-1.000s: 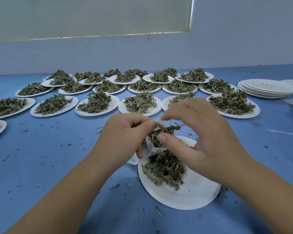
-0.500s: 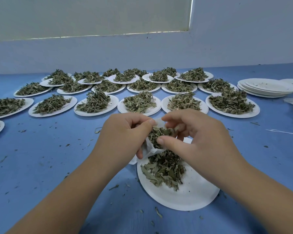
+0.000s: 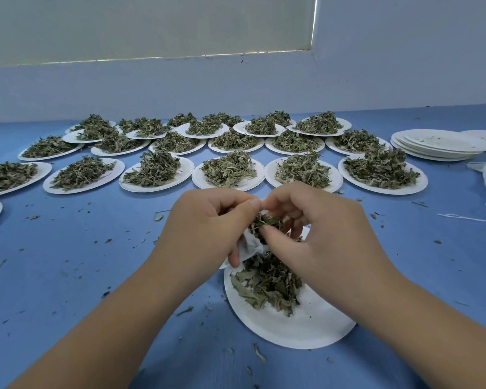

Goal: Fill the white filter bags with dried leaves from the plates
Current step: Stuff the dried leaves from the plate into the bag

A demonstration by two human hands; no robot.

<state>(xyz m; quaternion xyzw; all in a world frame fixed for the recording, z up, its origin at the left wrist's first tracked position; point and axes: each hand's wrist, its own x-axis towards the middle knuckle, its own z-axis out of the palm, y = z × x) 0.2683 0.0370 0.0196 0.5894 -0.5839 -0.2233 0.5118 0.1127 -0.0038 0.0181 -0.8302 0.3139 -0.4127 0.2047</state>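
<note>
Left grip holds soft white filter bag, right grip pinches dried green leaves; narrow bag mouth could cause spills.

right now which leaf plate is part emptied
The nearest plate, alone at the front: its leaves cover only the far half, leaving bare white paper; the rowed plates behind are heaped.

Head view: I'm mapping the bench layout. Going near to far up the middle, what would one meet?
Near plate → its dried leaves → white filter bag gripped by the left hand → front-row plate of leaves → back-row plate → wall.
</note>
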